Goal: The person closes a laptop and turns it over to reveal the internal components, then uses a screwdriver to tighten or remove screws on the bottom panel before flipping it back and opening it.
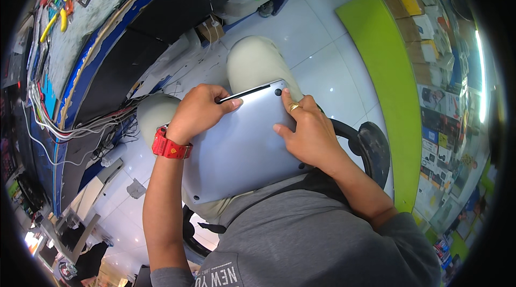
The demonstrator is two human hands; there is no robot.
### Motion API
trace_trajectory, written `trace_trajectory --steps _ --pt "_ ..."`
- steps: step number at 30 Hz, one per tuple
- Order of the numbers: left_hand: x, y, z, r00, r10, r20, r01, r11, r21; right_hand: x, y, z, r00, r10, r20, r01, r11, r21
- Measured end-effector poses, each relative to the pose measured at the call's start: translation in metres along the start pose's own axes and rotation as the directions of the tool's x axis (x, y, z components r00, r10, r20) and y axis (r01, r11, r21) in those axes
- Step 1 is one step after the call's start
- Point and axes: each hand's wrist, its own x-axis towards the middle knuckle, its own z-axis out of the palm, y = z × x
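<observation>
A silver laptop [244, 142] lies bottom side up across my lap, with round dark rubber feet at its corners. A dark slot [251, 93] runs along its far edge. My left hand [201, 110], below a red wristwatch [171, 145], grips that far edge with its thumb on the underside. My right hand [312, 128], with a gold ring on one finger, holds the right side. Its index finger rests near the far right rubber foot [278, 92], and its thumb presses on the cover. The other right fingers are partly hidden beyond the edge.
A workbench [115, 5] with yellow-handled pliers [56, 21] stands at the left, with bundled cables [80, 131] hanging off it. A glass display case [435, 99] with a green side stands on the right. A black chair armrest [372, 150] is beside my right arm.
</observation>
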Motion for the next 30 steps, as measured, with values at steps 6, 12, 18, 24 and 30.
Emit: trace_trajectory --steps 6,12,18,24,30 --pt "0.009 0.010 0.010 1.000 0.012 -0.003 -0.012 1.000 0.005 0.003 -0.003 -0.006 1.000 0.007 0.028 -0.007 1.000 0.001" --pt "0.017 0.018 0.016 0.999 0.049 0.023 -0.049 0.999 0.002 0.004 -0.002 -0.005 1.000 -0.002 0.024 0.002 1.000 0.013" --pt "0.015 0.025 0.018 0.999 0.042 0.017 -0.043 0.997 0.070 0.004 0.001 -0.004 0.999 -0.048 -0.002 0.048 0.999 -0.003" --pt "0.013 0.028 0.018 1.000 0.016 0.002 -0.016 0.997 0.080 0.004 -0.003 -0.007 0.999 -0.045 0.008 0.045 0.999 -0.025" --pt "0.012 0.029 0.020 0.999 0.033 -0.038 -0.029 0.995 0.095 0.003 -0.005 -0.007 0.997 -0.073 -0.015 0.071 0.994 -0.081"
